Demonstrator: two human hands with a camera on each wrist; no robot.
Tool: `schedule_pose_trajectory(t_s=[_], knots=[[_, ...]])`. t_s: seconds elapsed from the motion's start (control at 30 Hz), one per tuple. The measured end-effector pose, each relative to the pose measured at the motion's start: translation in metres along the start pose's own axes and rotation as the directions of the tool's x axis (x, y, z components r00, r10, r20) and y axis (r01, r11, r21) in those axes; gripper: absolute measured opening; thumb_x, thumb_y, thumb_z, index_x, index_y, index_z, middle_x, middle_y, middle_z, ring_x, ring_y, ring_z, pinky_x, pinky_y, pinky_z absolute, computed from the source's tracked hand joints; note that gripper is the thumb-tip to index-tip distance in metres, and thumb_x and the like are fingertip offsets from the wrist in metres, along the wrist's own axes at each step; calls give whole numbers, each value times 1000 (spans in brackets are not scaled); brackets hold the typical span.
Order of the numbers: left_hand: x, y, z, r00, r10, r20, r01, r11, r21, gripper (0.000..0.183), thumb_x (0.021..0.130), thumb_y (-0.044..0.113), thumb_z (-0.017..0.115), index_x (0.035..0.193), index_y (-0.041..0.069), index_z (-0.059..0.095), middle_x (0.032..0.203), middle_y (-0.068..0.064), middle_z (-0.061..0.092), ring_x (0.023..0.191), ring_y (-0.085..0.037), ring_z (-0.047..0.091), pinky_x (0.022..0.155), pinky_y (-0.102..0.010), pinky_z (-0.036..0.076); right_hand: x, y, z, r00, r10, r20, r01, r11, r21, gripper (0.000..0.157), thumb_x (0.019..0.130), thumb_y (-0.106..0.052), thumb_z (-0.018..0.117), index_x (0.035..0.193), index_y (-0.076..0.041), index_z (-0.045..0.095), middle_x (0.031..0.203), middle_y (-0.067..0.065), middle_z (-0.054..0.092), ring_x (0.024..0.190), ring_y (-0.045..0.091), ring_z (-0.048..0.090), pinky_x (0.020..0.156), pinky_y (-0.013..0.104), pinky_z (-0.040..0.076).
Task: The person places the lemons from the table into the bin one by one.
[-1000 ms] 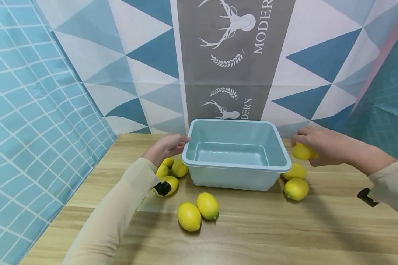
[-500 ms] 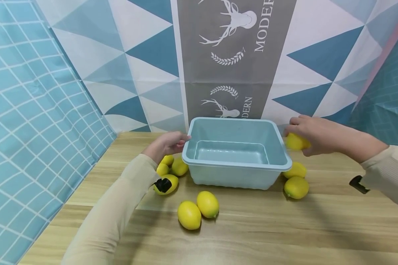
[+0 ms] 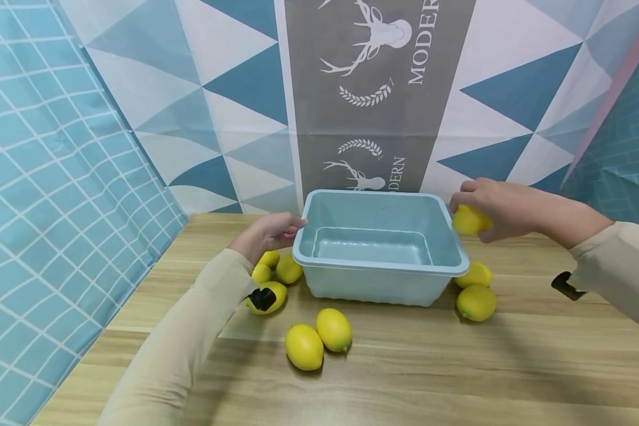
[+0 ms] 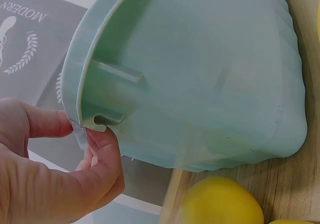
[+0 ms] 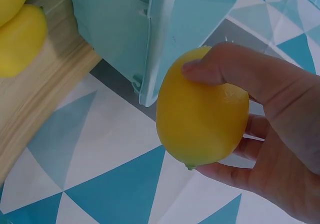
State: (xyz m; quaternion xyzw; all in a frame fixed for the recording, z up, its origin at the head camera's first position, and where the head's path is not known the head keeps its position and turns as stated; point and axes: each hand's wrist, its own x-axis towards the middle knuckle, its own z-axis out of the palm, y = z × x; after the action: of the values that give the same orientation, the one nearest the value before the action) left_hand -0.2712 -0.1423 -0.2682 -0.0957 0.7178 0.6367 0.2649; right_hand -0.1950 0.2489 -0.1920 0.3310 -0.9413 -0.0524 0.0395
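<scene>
A light blue plastic basin point(image 3: 375, 283) stands on the wooden table, with no lemon visible inside. My left hand point(image 3: 273, 231) pinches its left rim between thumb and fingers; the left wrist view shows this grip on the rim point(image 4: 75, 92) closely. At the basin's right side, my right hand point(image 3: 503, 208) holds a lemon point(image 3: 471, 220) in the air just beside the rim. In the right wrist view the thumb lies over this lemon point(image 5: 200, 119), with fingers behind it. Below the right hand, two lemons rest by the basin, the nearer lemon point(image 3: 476, 303) in front of the other.
Two lemons point(image 3: 304, 347) lie side by side on the table point(image 3: 404, 373) in front of the basin. Several more lemons point(image 3: 289, 270) sit left of it, partly hidden by the left arm. A patterned cloth point(image 3: 245, 89) hangs behind the basin, and blue tiled cloth point(image 3: 58, 177) borders the left.
My right hand has lifted the lemon from above the two right-hand lemons and carried it up and left toward the basin's rim. The left hand stays on the rim.
</scene>
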Motion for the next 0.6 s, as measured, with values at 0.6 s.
schedule_pose_trajectory(t_s=[0.6], knots=[[-6, 0, 3, 1000, 12, -17, -12, 1000, -6, 46, 96, 8, 50, 138, -4, 36, 106, -8, 43, 99, -17, 47, 109, -31, 43, 17, 8, 4, 1000, 6, -3, -6, 991, 136, 49, 63, -5, 84, 106, -12, 62, 99, 2, 61, 87, 17, 54, 78, 37, 55]])
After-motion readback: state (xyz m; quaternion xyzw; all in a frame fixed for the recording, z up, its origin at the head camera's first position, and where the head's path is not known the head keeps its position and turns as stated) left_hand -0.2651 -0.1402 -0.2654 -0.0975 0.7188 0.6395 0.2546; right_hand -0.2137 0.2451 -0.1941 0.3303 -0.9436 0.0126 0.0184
